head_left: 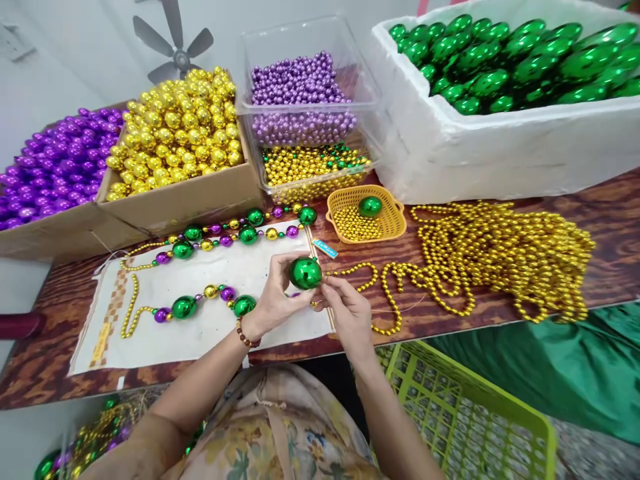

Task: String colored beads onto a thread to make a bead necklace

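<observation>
My left hand is closed around a large shiny green ball above the right end of a white cloth. Right beside the ball, the fingers of my right hand pinch the end of a gold bead string; the exact hold is partly hidden. To the left on the cloth lies a strand of green, purple and gold balls, running toward my left hand. Farther back, a second such strand is laid in a double row.
An orange basket with small gold beads and one green ball stands behind my hands. Gold bead strings are piled at right. Cardboard boxes, clear tubs and a foam box line the back. A green crate sits below the table.
</observation>
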The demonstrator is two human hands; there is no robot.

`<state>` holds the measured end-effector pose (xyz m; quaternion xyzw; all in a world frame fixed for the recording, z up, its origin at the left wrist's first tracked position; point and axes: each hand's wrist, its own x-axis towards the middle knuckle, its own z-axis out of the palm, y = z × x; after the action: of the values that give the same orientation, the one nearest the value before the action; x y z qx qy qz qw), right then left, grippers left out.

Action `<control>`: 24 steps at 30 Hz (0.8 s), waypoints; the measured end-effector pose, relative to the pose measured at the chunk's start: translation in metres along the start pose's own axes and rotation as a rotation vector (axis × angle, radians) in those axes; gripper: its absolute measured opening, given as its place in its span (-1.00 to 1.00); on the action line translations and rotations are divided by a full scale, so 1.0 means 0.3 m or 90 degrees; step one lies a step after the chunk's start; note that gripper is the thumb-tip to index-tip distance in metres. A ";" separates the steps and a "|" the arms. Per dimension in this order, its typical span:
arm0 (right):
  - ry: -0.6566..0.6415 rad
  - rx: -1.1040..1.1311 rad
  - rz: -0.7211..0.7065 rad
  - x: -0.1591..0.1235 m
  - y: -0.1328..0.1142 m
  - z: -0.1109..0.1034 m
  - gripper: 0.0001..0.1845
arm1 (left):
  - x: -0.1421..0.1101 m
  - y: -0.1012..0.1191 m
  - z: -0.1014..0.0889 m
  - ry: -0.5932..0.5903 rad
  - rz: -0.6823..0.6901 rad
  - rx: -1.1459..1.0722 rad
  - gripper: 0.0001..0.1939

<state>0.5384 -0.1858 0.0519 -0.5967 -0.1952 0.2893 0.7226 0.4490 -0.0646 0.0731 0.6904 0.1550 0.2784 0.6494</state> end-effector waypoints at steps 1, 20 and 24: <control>-0.004 -0.013 -0.005 -0.001 0.005 0.014 -0.76 | -0.009 -0.001 -0.011 0.013 -0.014 -0.014 -0.38; -0.059 -0.129 -0.007 -0.176 0.071 0.005 -0.77 | 0.099 0.024 -0.151 0.136 -0.285 -0.335 -0.60; -0.077 -0.158 -0.016 -0.188 0.073 0.004 -0.76 | 0.112 0.035 -0.167 0.150 -0.297 -0.380 -0.63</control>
<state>0.4909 -0.2191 0.0344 -0.6609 -0.2800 0.2889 0.6335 0.4448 -0.0059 0.0895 0.3808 0.2933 0.2339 0.8451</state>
